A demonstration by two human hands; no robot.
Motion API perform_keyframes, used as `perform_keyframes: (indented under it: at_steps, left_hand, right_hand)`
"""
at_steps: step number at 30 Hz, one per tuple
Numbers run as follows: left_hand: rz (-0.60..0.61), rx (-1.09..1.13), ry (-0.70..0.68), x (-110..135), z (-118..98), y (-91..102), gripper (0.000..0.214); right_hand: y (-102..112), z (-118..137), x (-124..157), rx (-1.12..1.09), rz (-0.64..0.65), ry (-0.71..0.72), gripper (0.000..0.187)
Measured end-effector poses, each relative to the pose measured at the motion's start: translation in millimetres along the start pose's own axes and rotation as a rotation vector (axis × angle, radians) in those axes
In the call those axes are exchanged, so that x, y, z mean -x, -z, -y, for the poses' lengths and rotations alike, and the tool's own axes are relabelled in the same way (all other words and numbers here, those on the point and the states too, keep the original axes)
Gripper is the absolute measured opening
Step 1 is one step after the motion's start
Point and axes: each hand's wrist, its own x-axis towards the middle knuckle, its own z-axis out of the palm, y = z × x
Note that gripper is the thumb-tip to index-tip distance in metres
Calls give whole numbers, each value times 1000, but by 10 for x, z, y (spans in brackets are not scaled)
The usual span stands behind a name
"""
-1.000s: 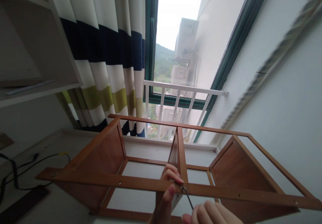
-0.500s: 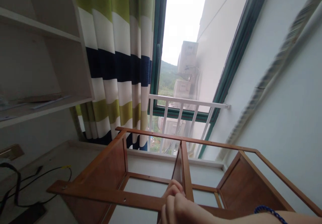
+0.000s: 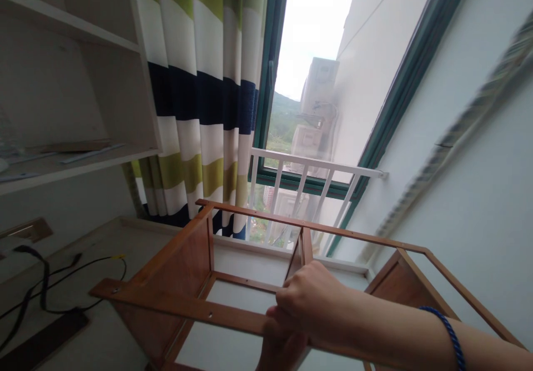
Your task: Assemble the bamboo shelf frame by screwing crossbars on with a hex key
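A brown wooden shelf frame (image 3: pixel 183 307) with panelled dividers and screw holes along its rails stretches across the lower half of the view. My right hand (image 3: pixel 306 296), a blue braided cord on its wrist, is curled closed at the joint of the front rail and the middle divider (image 3: pixel 307 243). Whatever sits inside its fingers is hidden. Just below, my left hand (image 3: pixel 283 340) lies in shadow with its fingers bent round the front rail at that joint; my right hand covers part of it.
At left stand white shelves (image 3: pixel 150 110) with papers, above black cables (image 3: pixel 45 293) and a dark strip (image 3: pixel 45 340). Beyond the frame are a striped curtain (image 3: pixel 208 99), a white railing (image 3: pixel 308 163) and a window. A cloth-wrapped pipe (image 3: pixel 449 143) runs along the right wall.
My right hand has risen and come further over the joint, with more of the forearm showing. My left hand now shows below it. The view has shifted slightly.
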Motion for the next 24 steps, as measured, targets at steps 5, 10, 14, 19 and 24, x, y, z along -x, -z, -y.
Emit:
perform_keyframes:
  at_steps: [5,10,14,19,24]
  left_hand:
    - [91,222,-53,8,168,-16,34]
    - [125,223,-167,-71,47,5,32]
    - [119,193,-147,-65,-69,-12,24]
    - [131,95,-125,-35,-56,29,23]
    - [114,105,-126,-50,-83,21,23]
  right_hand:
    - [-156,-187,55,-111,-47,-129,36]
    - [-362,-283,243,-186,-130,-195,35]
    - [-446,-238,456,-218,-189,-212,30]
    - [-528,-131,737,-196,-280,-235,26]
    - [-656,-23,947,-112,-437,-174,22]
